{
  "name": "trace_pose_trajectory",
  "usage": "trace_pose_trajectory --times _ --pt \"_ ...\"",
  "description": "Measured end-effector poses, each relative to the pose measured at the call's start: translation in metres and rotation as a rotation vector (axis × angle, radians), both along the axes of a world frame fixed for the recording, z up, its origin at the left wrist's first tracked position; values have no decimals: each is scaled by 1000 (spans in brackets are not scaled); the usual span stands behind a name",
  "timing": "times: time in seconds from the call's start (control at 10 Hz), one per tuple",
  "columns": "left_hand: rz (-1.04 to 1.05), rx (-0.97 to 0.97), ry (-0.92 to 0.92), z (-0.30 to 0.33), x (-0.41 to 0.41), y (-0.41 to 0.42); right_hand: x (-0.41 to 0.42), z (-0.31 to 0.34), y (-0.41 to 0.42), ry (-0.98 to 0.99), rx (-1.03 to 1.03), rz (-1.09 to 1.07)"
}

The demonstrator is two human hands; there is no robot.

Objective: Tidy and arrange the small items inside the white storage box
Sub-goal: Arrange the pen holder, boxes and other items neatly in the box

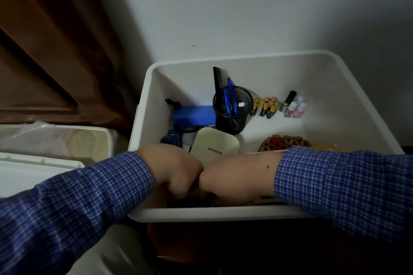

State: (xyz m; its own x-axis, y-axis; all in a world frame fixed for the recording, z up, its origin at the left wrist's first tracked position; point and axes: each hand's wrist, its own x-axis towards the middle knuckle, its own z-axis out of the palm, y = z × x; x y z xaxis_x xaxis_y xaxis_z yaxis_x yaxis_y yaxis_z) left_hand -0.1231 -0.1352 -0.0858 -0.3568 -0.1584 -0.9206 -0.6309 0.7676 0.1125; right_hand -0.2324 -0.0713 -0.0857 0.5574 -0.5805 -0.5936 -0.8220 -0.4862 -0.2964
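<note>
The white storage box (335,78) holds a black mesh pen cup (232,116) with blue pens and a black comb, a blue block (194,115), a cream-coloured device (214,144), several batteries (266,106), small nail polish bottles (292,105) and a pile of red and brown pieces (283,142). My left hand (176,169) and my right hand (225,178) reach down together at the box's near wall, knuckles touching. Their fingers curl down around something dark that I cannot make out. Blue checked sleeves cover both forearms.
A white bin lined with a plastic bag (55,138) stands left of the box, with a white lid (33,172) in front of it. A brown curtain (55,40) hangs at the left, and a pale wall rises behind the box.
</note>
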Motion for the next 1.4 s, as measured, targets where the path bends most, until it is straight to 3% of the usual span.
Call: trace_pose_trajectory --times 0.4,0.7,0.8,1.0,1.2,1.4 --pt "-7 -24 13 -4 2 -9 -3 0 -6 8 436 -176" --pt "60 -77 114 5 5 -12 -5 -5 -4 -37 508 -341" --pt "98 -107 157 5 5 -13 -3 -9 -1 -117 440 -425" --pt "163 -131 187 6 9 -17 9 -8 -8 -170 684 -501" --pt "197 -128 197 7 10 -17 7 -12 -7 -192 754 -530" --pt "258 -166 326 8 10 -22 -4 -7 -17 -317 845 -722"
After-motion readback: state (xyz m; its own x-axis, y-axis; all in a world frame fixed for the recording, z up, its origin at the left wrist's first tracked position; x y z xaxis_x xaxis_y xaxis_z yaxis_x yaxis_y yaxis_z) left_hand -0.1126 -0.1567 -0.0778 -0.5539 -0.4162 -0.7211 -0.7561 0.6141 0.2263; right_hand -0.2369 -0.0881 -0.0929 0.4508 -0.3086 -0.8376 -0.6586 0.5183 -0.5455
